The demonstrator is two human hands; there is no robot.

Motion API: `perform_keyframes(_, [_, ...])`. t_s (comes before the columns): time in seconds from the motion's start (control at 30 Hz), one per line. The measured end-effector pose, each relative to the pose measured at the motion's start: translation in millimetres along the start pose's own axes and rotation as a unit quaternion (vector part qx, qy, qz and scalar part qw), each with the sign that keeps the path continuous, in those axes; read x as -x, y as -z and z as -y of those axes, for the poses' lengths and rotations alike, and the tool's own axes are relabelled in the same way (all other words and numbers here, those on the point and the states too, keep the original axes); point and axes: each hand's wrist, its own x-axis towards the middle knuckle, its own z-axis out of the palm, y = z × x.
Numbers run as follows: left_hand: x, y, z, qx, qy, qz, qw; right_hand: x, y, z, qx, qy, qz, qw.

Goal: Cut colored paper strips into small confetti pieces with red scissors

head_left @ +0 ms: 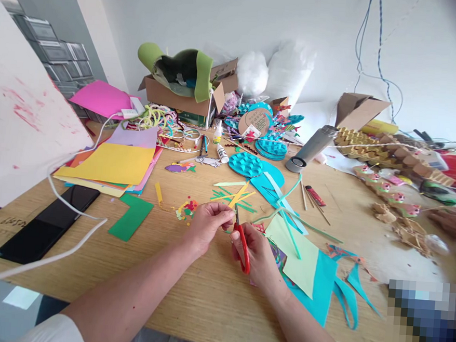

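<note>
My left hand point(210, 224) is closed in a pinch, with a narrow yellow paper strip point(239, 194) rising from its fingertips. Red-handled scissors point(242, 247) are gripped in my right hand point(257, 251), its thumb and fingers at the handle loops. Their blades point up and away from me, close beside the left fingertips; whether they touch the strip I cannot tell. Just beyond lie thin green paper strips point(244, 207) and more yellow ones. A small heap of coloured paper dots point(188, 207) sits left of the strips.
Coloured paper sheets point(115, 158), a black phone point(48, 223) and a white cable point(69, 256) occupy the left side. Blue paper point(321, 287) and a pale green sheet point(299, 264) lie by my right forearm. A grey thermos point(313, 148) leans farther back, near an egg carton point(362, 144).
</note>
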Motion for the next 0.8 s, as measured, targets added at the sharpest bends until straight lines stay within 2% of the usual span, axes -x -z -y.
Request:
perform_keyframes(0.5, [-1,3.4,-2,-0.023,0.004,0.018,1.000,0,2,5,-0.013,-0.017,0.011,1.000])
perform_keyframes(0.8, [0,2.2,-3,0.000,0.036,0.029,0.999,-2,2,-3,0.042,0.008,-0.009,0.999])
